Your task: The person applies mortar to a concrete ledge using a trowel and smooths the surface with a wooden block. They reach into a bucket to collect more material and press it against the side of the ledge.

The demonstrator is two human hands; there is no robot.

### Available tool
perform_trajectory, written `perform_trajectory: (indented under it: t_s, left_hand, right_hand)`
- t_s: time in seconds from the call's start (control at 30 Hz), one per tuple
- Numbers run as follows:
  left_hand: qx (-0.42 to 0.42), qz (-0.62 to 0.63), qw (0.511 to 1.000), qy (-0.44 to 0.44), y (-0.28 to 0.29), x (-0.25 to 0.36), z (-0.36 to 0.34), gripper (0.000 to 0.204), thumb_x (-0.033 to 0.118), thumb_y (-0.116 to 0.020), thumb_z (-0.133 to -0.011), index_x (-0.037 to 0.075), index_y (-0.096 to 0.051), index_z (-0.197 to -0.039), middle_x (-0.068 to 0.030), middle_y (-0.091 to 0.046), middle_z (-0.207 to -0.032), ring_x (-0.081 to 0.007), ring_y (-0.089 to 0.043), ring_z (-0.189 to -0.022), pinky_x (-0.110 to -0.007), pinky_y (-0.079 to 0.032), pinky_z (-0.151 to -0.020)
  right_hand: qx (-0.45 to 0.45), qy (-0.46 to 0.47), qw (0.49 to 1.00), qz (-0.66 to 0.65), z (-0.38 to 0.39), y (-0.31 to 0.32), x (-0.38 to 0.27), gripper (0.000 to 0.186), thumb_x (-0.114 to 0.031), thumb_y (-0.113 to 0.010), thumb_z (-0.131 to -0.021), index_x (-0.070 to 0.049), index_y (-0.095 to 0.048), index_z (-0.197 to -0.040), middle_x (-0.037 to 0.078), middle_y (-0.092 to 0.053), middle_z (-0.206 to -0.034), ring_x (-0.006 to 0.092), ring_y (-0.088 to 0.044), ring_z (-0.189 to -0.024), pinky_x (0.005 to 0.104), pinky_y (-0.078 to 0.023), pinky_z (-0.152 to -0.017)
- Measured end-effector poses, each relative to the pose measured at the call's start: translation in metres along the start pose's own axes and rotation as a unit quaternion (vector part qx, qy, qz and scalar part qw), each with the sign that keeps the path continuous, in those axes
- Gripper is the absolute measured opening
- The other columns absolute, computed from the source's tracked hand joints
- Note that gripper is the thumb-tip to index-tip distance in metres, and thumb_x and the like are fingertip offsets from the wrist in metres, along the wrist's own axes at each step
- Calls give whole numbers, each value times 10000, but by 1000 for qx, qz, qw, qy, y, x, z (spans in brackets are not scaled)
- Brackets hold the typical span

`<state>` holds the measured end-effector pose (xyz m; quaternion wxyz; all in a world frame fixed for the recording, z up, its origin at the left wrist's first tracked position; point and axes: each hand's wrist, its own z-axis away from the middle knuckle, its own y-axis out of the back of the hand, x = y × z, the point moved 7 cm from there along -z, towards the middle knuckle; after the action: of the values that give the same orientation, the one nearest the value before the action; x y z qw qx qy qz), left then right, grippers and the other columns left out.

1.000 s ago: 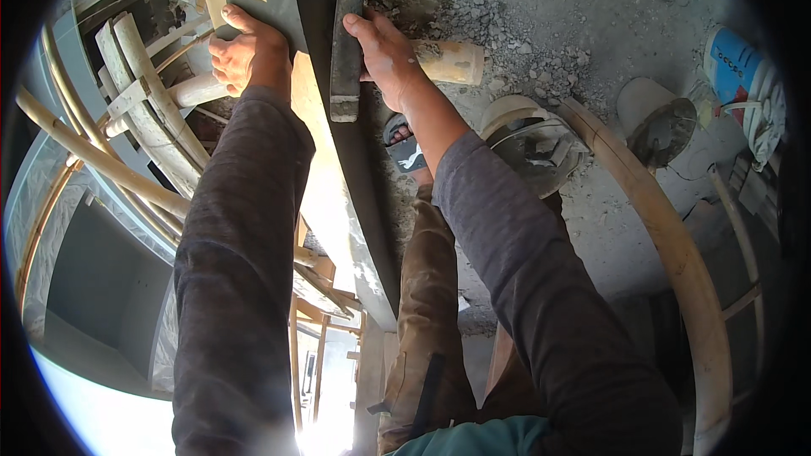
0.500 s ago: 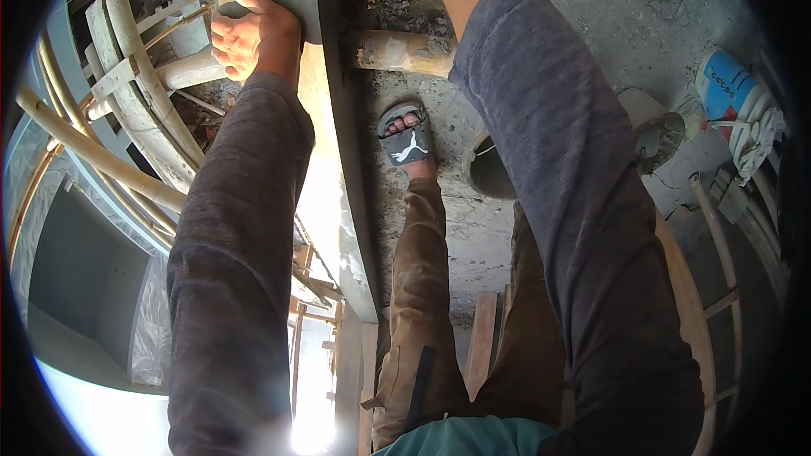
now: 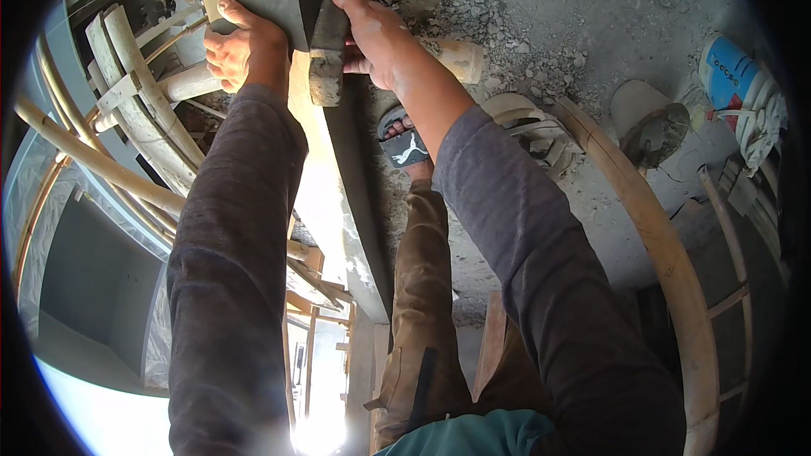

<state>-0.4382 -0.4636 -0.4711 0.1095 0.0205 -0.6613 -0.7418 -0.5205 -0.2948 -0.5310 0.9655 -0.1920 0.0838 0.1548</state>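
Note:
My left hand [image 3: 245, 49] rests at the left side of a long ledge [image 3: 317, 160], its fingers curled round the edge and the thumb laid on top. Beside it a patch of smooth grey mortar [image 3: 274, 4] covers part of the ledge's pale top. At the ledge's right side, my right hand [image 3: 376, 40] grips a worn, mortar-crusted hand float [image 3: 328, 55], with the thumb over its upper end. The float is up against the dark grey side face [image 3: 346, 131]. Part of its grip is hidden by my fingers.
Below the ledge, my sandalled foot [image 3: 405, 145] stands on the dusty floor near rubble [image 3: 498, 42] and a round post [image 3: 460, 59]. To the right are a bucket [image 3: 650, 122], a blue-and-white sack [image 3: 731, 76] and a long timber [image 3: 650, 211]. Bamboo poles [image 3: 101, 156] cross at left.
My right hand has come down from beyond the upper edge into view, bringing the float to the ledge's right side. The left hand has barely shifted.

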Motion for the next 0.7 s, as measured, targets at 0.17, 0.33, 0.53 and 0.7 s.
perform_trajectory:
  t_s: [0.17, 0.33, 0.53, 0.7]
  left_hand:
    - [9, 11, 1000, -4, -2, -1, 0, 859, 722, -317, -945, 23, -469, -1422, -174, -524, -1409, -320, -423, -1364, -463, -293, -1123]
    - [5, 15, 1000, -3, -9, -2, 1, 846, 712, -332, -947, 14, -496, -1395, -169, -528, -1418, -314, -425, -1368, -472, -295, -1136]
    - [41, 5, 999, -33, -8, -17, -20, 888, 749, -352, -904, -20, -580, -1285, -179, -612, -1304, -350, -533, -1253, -452, -401, -1074]
    - [34, -15, 998, -53, -14, -1, -12, 948, 748, -281, -922, -61, -514, -1357, -223, -581, -1353, -359, -530, -1286, -447, -370, -1114]
  right_hand:
    - [-70, 204, 976, -34, -10, -37, -150, 569, -528, -537, -978, -62, -583, -1300, 111, -666, -1160, 289, -657, -971, 468, -541, -814]
    - [-90, 364, 927, 3, 71, 13, -177, 546, -462, -553, -975, -50, -577, -1333, 127, -678, -1121, 238, -677, -962, 419, -575, -782]
    - [11, 79, 941, 328, 194, 154, 73, 754, -430, -748, -807, -69, -538, -1434, 248, -629, -1295, 353, -609, -1222, 390, -468, -1024]
    - [154, -59, 839, 519, 231, 268, 145, 752, -496, -726, -813, -85, -556, -1419, 267, -610, -1287, 394, -591, -1210, 435, -471, -1017]
